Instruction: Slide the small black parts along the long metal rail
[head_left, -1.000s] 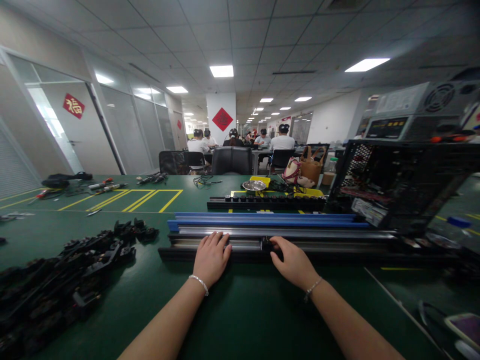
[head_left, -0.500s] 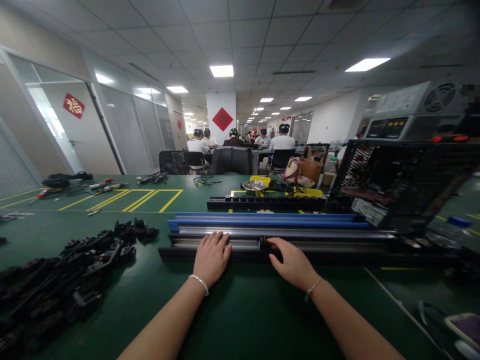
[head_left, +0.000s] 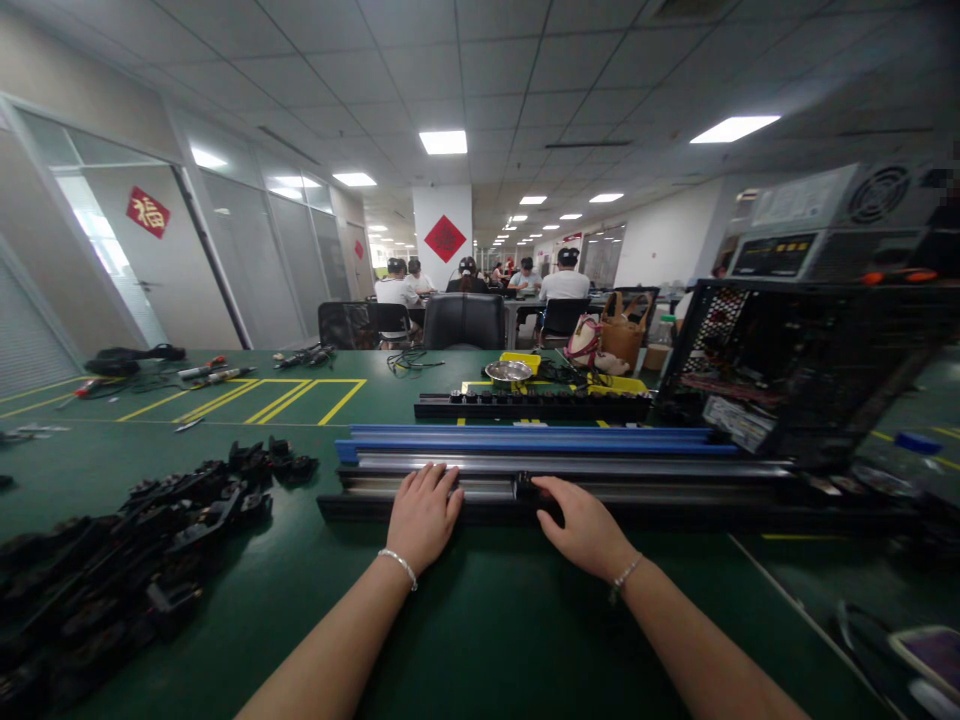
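A long black rail with a pale metallic channel (head_left: 487, 489) lies crosswise in front of me on the green table. My left hand (head_left: 425, 515) rests palm down on its left part, fingers stretched out and lying flat. A small black part (head_left: 523, 484) sits in the channel, right of that hand. My right hand (head_left: 581, 520) has its fingertips against this part's right side, fingers together and bent; the thumb is lower, by the rail's front edge. How firmly the part is gripped is hard to see. Directly behind lie another metallic rail (head_left: 637, 467) and a blue rail (head_left: 540, 440).
A heap of black parts (head_left: 150, 550) spreads at left. Behind the rails are a black strip of small parts (head_left: 540, 404), a metal dish (head_left: 509, 371) and yellow trays (head_left: 616, 386). An opened computer case (head_left: 787, 360) stands right. Several people sit at far tables.
The small black part has shifted slightly left along the channel, and my right fingertips have moved left with it. My left hand has stayed in place.
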